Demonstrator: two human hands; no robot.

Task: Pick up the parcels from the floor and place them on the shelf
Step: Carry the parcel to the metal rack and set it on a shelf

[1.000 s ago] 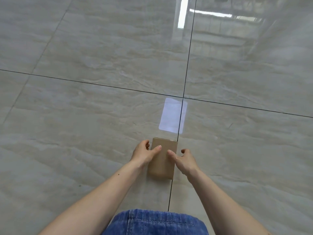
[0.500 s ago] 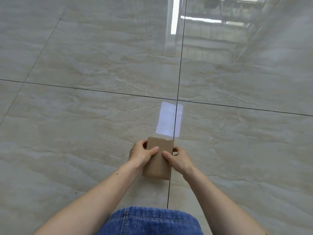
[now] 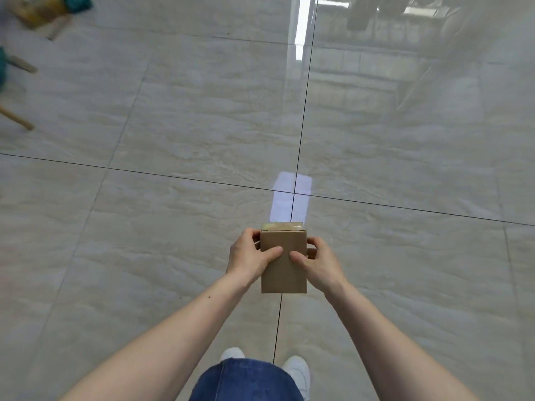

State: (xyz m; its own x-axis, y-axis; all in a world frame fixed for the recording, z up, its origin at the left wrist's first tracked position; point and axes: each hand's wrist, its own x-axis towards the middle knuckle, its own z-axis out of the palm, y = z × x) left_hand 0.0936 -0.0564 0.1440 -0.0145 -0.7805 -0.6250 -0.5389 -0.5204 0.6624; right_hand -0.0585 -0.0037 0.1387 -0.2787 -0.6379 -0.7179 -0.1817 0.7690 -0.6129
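Note:
A small brown cardboard parcel (image 3: 283, 270) with tape on its top end is held in the air above the tiled floor (image 3: 173, 140). My left hand (image 3: 250, 256) grips its left side, thumb across the front. My right hand (image 3: 317, 260) grips its right side, thumb on the front too. The parcel stands upright between both hands, well off the floor. No shelf is in view.
Wooden chair legs (image 3: 17, 120) and a teal and yellow seat (image 3: 43, 10) show at the far left edge. My white shoes (image 3: 298, 371) and denim-clad knee (image 3: 246, 380) are at the bottom. Glossy tiles reflect ceiling lights.
Both hands closed on the parcel and lifted it off the floor. The view has risen, so more floor and the chairs at the left now show.

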